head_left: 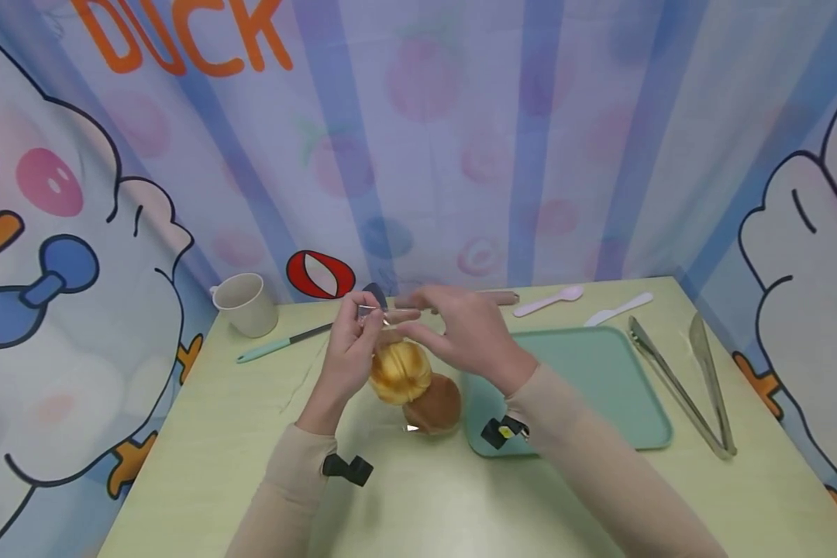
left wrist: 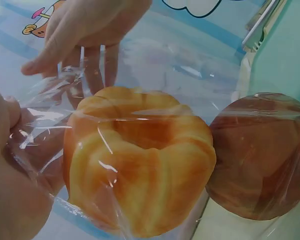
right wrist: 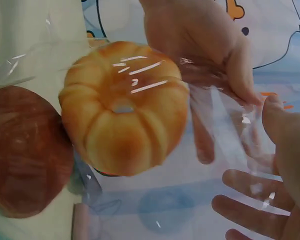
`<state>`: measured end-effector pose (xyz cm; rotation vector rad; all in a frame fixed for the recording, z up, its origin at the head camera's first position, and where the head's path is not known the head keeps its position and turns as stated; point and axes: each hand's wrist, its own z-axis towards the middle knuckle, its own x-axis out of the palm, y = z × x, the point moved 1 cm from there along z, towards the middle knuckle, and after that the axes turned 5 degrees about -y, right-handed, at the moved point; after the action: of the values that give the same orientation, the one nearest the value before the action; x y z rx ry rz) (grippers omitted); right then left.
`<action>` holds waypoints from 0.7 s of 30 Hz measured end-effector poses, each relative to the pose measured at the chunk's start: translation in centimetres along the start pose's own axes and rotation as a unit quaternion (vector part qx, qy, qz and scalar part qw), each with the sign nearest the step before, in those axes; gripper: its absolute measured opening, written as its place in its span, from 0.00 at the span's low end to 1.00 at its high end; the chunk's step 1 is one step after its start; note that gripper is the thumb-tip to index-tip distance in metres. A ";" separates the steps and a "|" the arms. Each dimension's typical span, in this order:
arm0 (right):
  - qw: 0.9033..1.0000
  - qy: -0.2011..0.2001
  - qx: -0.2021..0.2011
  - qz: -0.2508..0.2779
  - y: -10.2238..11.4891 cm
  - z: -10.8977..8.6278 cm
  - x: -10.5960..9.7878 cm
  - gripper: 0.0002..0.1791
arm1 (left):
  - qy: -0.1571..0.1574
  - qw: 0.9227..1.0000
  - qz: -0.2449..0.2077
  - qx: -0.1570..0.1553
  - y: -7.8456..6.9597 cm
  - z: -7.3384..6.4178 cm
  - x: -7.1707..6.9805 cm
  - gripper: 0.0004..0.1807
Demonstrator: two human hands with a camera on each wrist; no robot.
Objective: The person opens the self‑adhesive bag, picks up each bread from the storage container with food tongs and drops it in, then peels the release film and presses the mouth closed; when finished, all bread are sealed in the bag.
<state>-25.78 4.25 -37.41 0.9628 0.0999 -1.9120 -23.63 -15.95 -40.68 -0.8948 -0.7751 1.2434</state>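
Observation:
A clear plastic bag (left wrist: 42, 117) hangs above the table with two breads in it. One is a golden ring-shaped bread (head_left: 400, 373) with ridges; the other, a round brown bun (head_left: 432, 404), sits lower down beside it. My left hand (head_left: 347, 349) pinches the bag near its top between thumb and fingers. Opposite it, my right hand (head_left: 470, 333) is at the other side of the bag's top, thumb apart from its fairly straight fingers. In the right wrist view, the fingers of the right hand (right wrist: 290, 170) are spread by the film; exact contact is unclear.
Right of the bag lies a green tray (head_left: 586, 387), with metal tongs (head_left: 683, 387) beyond it. A pink spoon (head_left: 549, 301) and a pale plastic knife (head_left: 619, 308) lie behind. At the back left stand a beige mug (head_left: 246, 304) and a green-handled spatula (head_left: 286, 342).

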 end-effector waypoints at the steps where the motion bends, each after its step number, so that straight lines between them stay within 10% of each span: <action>1: 1.000 0.005 0.007 -0.008 0.1 0.0 0.3 0.20 | 0.001 1.000 0.011 -0.005 0.0 -0.1 0.0 0.10; 7: 0.998 0.007 0.044 -0.049 0.3 -0.1 1.0 0.16 | -0.011 0.996 0.092 -0.020 0.0 -0.4 -0.5 0.20; 12: 0.997 0.022 0.041 -0.059 -0.6 -0.6 -0.4 0.12 | -0.042 0.998 0.003 -0.036 0.0 -0.8 -2.0 0.22; 21: 0.984 0.049 0.072 0.155 -3.0 -1.1 -2.5 0.03 | -0.040 0.994 -0.102 -0.022 -0.2 -0.8 -3.3 0.24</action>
<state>-26.88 8.13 -37.43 1.1012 -0.1268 -1.6011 -23.43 -19.36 -40.89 -0.7833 -0.9361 1.0896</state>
